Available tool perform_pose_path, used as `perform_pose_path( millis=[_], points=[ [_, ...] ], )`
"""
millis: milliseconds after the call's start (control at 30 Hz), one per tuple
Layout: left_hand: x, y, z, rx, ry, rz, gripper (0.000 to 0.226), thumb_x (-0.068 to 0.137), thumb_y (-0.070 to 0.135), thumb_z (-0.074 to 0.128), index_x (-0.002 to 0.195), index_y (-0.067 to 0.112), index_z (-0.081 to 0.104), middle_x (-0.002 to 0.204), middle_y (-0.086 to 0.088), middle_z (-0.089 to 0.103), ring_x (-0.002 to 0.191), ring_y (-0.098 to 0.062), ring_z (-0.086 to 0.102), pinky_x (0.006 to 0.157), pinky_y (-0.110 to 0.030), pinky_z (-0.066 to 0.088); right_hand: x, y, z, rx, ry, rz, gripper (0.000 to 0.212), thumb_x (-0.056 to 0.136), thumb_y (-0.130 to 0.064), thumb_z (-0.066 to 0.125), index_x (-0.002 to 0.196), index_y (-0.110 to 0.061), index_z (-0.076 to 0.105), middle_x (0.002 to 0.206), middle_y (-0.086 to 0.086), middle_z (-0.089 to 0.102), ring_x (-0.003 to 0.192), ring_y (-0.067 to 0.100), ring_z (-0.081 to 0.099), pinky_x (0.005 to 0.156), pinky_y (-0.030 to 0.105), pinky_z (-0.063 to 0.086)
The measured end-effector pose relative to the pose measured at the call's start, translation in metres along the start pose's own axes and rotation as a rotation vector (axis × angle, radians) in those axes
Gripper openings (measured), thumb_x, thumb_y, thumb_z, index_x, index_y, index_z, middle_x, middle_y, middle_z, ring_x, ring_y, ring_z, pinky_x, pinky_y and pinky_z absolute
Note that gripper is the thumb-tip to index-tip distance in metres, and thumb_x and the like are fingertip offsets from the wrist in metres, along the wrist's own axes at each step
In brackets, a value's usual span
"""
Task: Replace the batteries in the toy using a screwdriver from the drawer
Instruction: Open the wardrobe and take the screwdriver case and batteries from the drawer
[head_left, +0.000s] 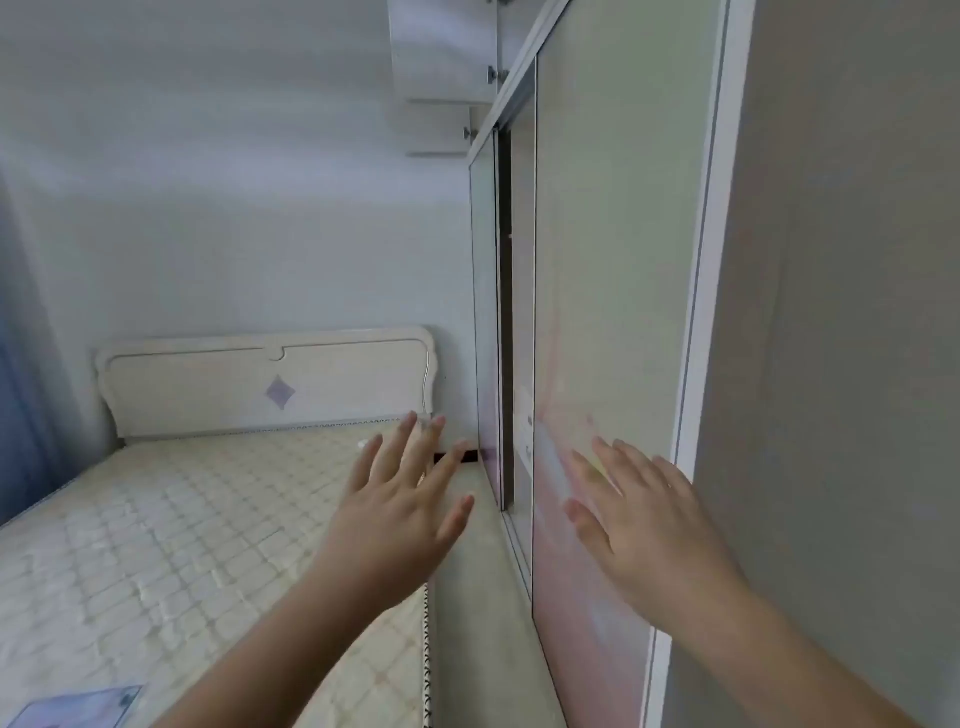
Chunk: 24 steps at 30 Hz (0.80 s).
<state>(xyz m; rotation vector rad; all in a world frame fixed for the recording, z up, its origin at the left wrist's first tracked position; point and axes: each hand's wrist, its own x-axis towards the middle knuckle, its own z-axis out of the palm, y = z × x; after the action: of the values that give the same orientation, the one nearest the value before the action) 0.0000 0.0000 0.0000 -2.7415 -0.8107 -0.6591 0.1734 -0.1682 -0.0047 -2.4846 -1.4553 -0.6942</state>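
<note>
No toy, batteries, screwdriver or drawer shows clearly in this view. My right hand (639, 514) lies flat with spread fingers against the near sliding wardrobe door (613, 260), a pale glossy panel. My left hand (405, 504) hovers with straight spread fingers in the air, over the gap between the bed and the wardrobe, holding nothing. Between the near door and the far sliding door (485, 312) a narrow dark opening (506, 312) shows part of the wardrobe's inside, where small pale shapes sit low down.
A bed with a bare quilted mattress (182, 545) and a cream headboard (270, 384) fills the left. A narrow strip of floor (478, 597) runs between bed and wardrobe. Upper cabinet doors (441, 52) hang open overhead. A blue curtain (21, 415) hangs at far left.
</note>
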Motion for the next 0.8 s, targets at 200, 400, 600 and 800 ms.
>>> perform_pose_path(
  millis=[200, 400, 600, 800],
  points=[
    [0.015, -0.005, 0.021, -0.022, -0.029, -0.071, 0.075, 0.082, 0.068, -0.01, 0.151, 0.042, -0.001, 0.161, 0.014, -0.007, 0.146, -0.009, -0.018, 0.12, -0.036, -0.007, 0.022, 0.01, 0.025, 0.054, 0.021, -0.03, 0.083, 0.092, -0.058, -0.012, 0.142, -0.024, 0.046, 0.145, 0.002, 0.047, 0.136, 0.02, 0.04, 0.111, 0.035, 0.016],
    [0.027, -0.028, 0.049, -0.024, -0.093, -0.124, 0.076, 0.08, 0.069, -0.012, 0.151, 0.042, -0.001, 0.161, 0.014, -0.001, 0.148, -0.01, -0.01, 0.121, -0.036, -0.002, 0.06, -0.011, 0.057, 0.1, -0.047, -0.08, 0.086, 0.092, -0.058, -0.012, 0.14, -0.02, 0.049, 0.143, 0.007, 0.05, 0.134, 0.024, 0.043, 0.111, 0.037, 0.019],
    [0.036, -0.086, 0.098, -0.021, -0.151, -0.163, 0.077, 0.08, 0.068, -0.011, 0.151, 0.041, 0.003, 0.162, 0.011, 0.003, 0.149, -0.012, -0.006, 0.121, -0.037, -0.001, 0.106, -0.041, 0.102, 0.087, -0.057, -0.151, 0.081, 0.085, -0.056, -0.004, 0.148, -0.023, 0.034, 0.153, 0.003, 0.035, 0.141, 0.022, 0.029, 0.114, 0.04, 0.023],
    [0.057, -0.133, 0.142, -0.037, -0.195, -0.177, 0.078, 0.08, 0.061, -0.01, 0.152, 0.038, 0.007, 0.162, 0.009, 0.008, 0.149, -0.015, -0.001, 0.121, -0.038, 0.002, 0.149, -0.071, 0.146, 0.086, -0.17, -0.128, 0.081, 0.085, -0.057, -0.002, 0.148, -0.022, 0.034, 0.153, 0.005, 0.035, 0.141, 0.023, 0.03, 0.114, 0.039, 0.024]
  ],
)
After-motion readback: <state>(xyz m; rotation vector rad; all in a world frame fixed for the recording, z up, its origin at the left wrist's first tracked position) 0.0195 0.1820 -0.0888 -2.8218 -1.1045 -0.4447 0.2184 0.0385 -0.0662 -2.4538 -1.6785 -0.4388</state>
